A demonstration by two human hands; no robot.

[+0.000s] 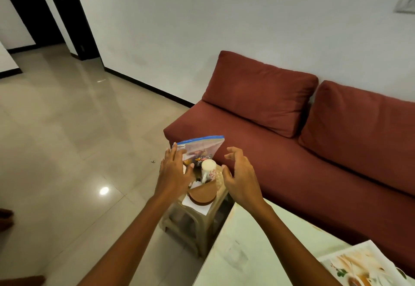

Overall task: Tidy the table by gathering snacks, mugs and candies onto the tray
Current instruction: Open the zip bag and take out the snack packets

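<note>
A blue-edged snack bag (202, 148) stands tilted at the far side of a beige plastic stool (195, 225). In front of the bag is a white mug (208, 170) with red flowers. A brown round coaster stack (202, 194) lies on white paper nearer to me. My left hand (174, 173) reaches over the left side of the stool, fingers spread and touching the bag's left edge. My right hand (240, 173) hovers open at the stool's right side, fingers curled, holding nothing. A patterned tray (363, 265) lies at the bottom right on the table.
A red sofa (314, 151) with two back cushions stands right behind the stool. The pale green table (258, 252) fills the lower right. Glossy tiled floor (67, 139) spreads to the left, with dark doorways far left.
</note>
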